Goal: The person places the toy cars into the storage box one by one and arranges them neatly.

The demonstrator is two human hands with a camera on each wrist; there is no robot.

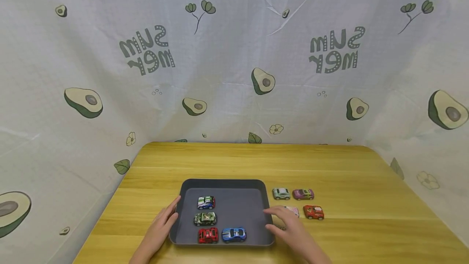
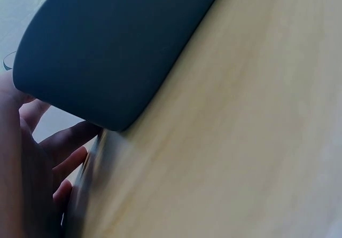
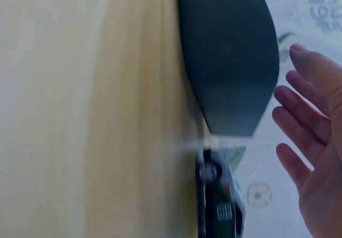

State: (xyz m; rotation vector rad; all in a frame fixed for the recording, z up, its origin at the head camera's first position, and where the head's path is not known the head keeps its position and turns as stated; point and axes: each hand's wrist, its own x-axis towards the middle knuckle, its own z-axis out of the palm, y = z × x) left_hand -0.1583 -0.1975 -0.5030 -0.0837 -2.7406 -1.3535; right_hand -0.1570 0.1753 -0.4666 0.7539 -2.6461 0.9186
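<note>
A dark grey tray (image 1: 242,211) lies near the table's front edge. Inside, toward its left and front, sit a white, green and blue toy car (image 1: 206,202), a camouflage one (image 1: 205,218), a red one (image 1: 208,235) and a blue striped one (image 1: 234,234). My left hand (image 1: 161,224) is at the tray's left wall, fingers extended along it. Over the right rim hovers my right hand (image 1: 289,228), fingers loosely spread with nothing held. Partly hidden behind that hand is a pink-and-white toy car (image 1: 293,211). In the right wrist view a dark toy car (image 3: 219,206) stands beside the tray.
Right of the tray stand a pale green toy car (image 1: 281,193), a purple one (image 1: 303,194) and another red one (image 1: 313,212). The wooden table (image 1: 366,199) extends behind and to both sides. A white avocado-print curtain (image 1: 234,52) hangs around it.
</note>
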